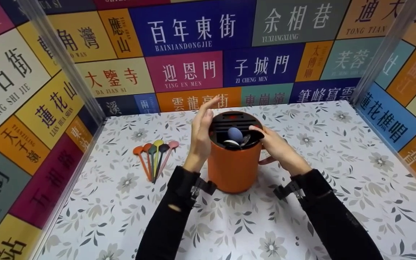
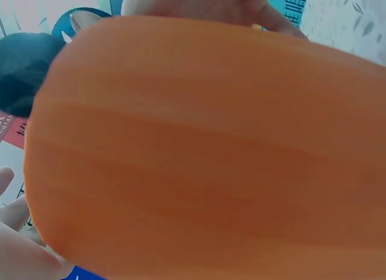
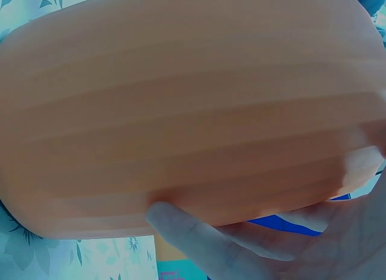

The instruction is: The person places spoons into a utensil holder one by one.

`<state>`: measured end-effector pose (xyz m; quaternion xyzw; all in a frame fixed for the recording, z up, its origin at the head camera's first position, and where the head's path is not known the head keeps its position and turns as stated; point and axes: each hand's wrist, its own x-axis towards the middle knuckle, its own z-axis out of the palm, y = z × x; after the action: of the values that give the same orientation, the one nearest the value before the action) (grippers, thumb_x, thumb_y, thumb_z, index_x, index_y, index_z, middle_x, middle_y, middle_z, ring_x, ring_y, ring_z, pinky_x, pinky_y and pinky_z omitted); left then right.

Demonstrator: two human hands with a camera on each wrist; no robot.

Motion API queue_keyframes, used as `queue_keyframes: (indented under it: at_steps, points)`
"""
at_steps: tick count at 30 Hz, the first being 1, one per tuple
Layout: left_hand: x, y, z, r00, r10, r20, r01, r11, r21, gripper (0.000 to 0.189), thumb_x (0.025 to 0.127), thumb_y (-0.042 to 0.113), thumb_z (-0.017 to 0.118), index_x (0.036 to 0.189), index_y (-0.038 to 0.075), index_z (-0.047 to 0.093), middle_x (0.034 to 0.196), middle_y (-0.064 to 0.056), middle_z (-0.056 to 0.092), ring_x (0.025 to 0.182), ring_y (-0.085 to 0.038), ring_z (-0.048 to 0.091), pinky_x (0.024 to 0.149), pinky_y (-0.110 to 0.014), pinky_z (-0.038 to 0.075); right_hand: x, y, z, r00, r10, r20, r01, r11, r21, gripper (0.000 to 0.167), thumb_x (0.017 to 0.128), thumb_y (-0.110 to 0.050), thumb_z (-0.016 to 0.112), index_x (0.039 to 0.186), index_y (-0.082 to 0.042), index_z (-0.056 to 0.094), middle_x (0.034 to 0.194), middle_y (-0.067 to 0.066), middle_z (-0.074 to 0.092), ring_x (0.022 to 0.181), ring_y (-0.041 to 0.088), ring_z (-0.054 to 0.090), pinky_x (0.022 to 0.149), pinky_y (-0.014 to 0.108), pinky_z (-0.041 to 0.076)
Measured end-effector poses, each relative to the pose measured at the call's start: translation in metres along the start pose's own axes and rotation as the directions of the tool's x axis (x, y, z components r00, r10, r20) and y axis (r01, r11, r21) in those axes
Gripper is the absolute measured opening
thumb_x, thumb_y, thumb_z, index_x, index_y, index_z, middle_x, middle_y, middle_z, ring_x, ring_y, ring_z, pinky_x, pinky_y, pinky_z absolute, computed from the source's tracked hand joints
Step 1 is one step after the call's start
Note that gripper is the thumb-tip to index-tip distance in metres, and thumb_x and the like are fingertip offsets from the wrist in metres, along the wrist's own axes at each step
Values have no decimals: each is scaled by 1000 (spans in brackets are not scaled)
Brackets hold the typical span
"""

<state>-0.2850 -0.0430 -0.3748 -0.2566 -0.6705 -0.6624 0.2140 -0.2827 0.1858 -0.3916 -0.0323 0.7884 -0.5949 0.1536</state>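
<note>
An orange utensil holder (image 1: 233, 169) with a black slotted insert stands upright on the table in the head view. A blue rounded spoon head (image 1: 235, 134), with other dark and pale spoon heads beside it, pokes out at the near side of its top. My left hand (image 1: 201, 135) lies along the holder's left side, fingers extended upward past the rim. On the right, my right hand (image 1: 278, 144) grips the holder, thumb over the rim and fingers against its wall. In the right wrist view a fingertip (image 3: 161, 213) presses on the orange wall.
Several coloured spoons (image 1: 155, 155) lie fanned out on the table left of the holder. The flower-patterned tabletop (image 1: 265, 224) is bounded at the back and sides by panels (image 1: 184, 72) of coloured signs.
</note>
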Motion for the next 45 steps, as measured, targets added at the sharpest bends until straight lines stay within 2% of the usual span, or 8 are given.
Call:
queue_keyframes:
  at_steps: [10, 16, 27, 30, 33, 38, 42, 45]
  points:
    - [-4, -19, -12, 1000, -7, -13, 8, 992, 125, 59, 104, 36, 37, 147, 0, 56, 157, -16, 49, 150, -32, 39, 123, -37, 27, -1, 0, -3, 1000, 2, 10, -2, 1000, 3, 80, 101, -69, 49, 168, -32, 25, 161, 16, 41, 135, 44, 51, 80, 57, 61]
    - [-8, -37, -25, 999, -41, -34, 47, 983, 175, 55, 104, 34, 42, 143, -2, 58, 150, -16, 56, 145, -28, 45, 121, -42, 30, -1, 0, -1, 1000, 4, 4, -4, 1000, 5, 80, 101, -69, 49, 167, -31, 27, 159, 17, 44, 134, 43, 52, 78, 57, 61]
    - [-17, -83, -55, 988, -95, -121, 133, 918, 372, 44, 107, 30, 49, 138, 3, 65, 143, -17, 59, 138, -32, 49, 118, -47, 32, -1, 0, -3, 1000, 5, 2, -5, 1000, -1, 81, 102, -69, 49, 168, -29, 27, 159, 18, 44, 135, 43, 52, 78, 57, 61]
    - [-19, -95, -62, 984, -112, -141, 164, 881, 444, 42, 106, 29, 52, 135, 4, 68, 141, -18, 60, 136, -35, 50, 117, -50, 32, -2, 0, -2, 1000, 2, 10, -2, 1000, -2, 81, 102, -70, 48, 168, -29, 25, 162, 16, 40, 137, 43, 50, 80, 56, 61]
    - [-21, -106, -70, 981, -136, -136, 188, 825, 533, 41, 106, 29, 54, 135, 4, 68, 139, -19, 60, 134, -38, 50, 115, -54, 32, -2, 1, -2, 1000, -2, 19, 2, 1000, 1, 81, 102, -70, 47, 168, -29, 24, 163, 15, 38, 138, 42, 49, 82, 57, 60]
    - [-22, -120, -82, 966, -236, -105, 242, 681, 691, 45, 106, 33, 55, 140, 6, 65, 145, -21, 54, 140, -41, 44, 117, -58, 28, -1, 0, 0, 1000, -7, 20, 7, 1000, 5, 82, 101, -71, 47, 168, -31, 25, 164, 14, 37, 137, 42, 49, 81, 57, 60]
    - [-22, -129, -88, 922, -380, -74, 295, 566, 770, 51, 106, 39, 53, 147, 9, 59, 156, -23, 44, 148, -42, 34, 121, -57, 21, -1, 1, 0, 1000, -9, 15, 9, 1000, 9, 81, 101, -70, 48, 168, -30, 26, 164, 14, 37, 137, 43, 49, 80, 57, 61]
    - [-25, -136, -91, 873, -484, -51, 328, 508, 796, 54, 107, 40, 51, 153, 11, 54, 162, -24, 36, 152, -42, 26, 124, -57, 15, -1, 2, -1, 1000, -15, 8, 14, 1000, 7, 80, 102, -69, 48, 168, -29, 27, 162, 15, 40, 136, 43, 50, 79, 58, 61]
